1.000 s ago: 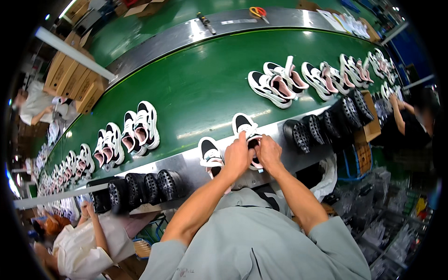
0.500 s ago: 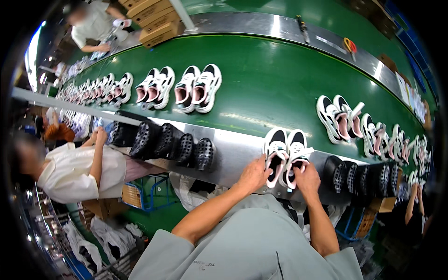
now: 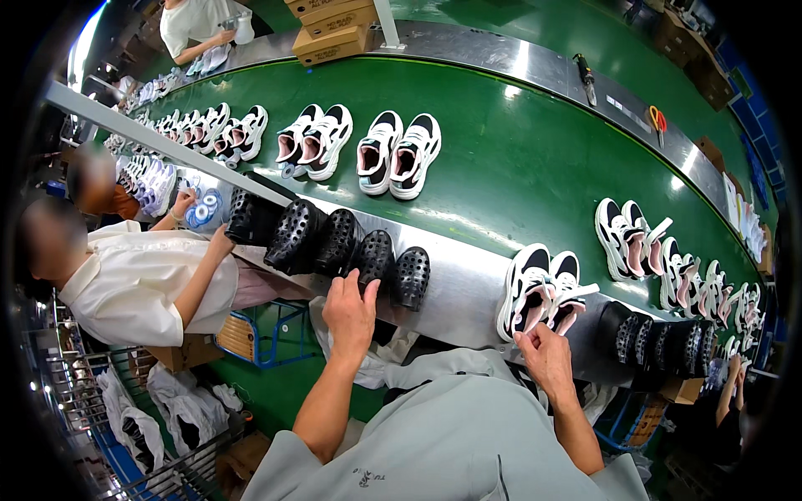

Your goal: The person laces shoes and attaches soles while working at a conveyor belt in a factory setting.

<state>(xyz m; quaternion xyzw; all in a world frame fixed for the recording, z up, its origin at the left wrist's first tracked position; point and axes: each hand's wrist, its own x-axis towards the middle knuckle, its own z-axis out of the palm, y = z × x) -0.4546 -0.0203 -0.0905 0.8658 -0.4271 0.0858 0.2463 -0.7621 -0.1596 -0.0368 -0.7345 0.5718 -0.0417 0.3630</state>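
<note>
Two white-and-black sneakers with pink linings, a left-hand sneaker [image 3: 526, 288] and a right-hand sneaker [image 3: 568, 292], stand side by side on the metal ledge [image 3: 464, 284], heels toward me. My right hand [image 3: 549, 361] is at their heels, its thumb and forefinger pinched at the back edge of the left-hand one. Off to the left, my left hand [image 3: 351, 316] is raised with thumb and forefinger apart, holding nothing that shows. Its fingertips reach the lower part of a black, shoe-shaped form with a perforated surface [image 3: 373, 257]; whether they touch it I cannot tell. Another such form [image 3: 412, 277] stands beside it.
Beyond the ledge runs a green belt [image 3: 501, 159] with sneaker pairs [image 3: 399, 154] on it. More black forms [image 3: 664, 338] stand right. A co-worker [image 3: 159, 284] is at my left, below a slanted grey bar [image 3: 167, 142]. Orange-handled scissors [image 3: 657, 118] lie on the far ledge.
My left hand has left the sneakers and moved left to the black forms. The right hand remains at the sneakers' heels. The whole view has shifted, with the scene now farther right.
</note>
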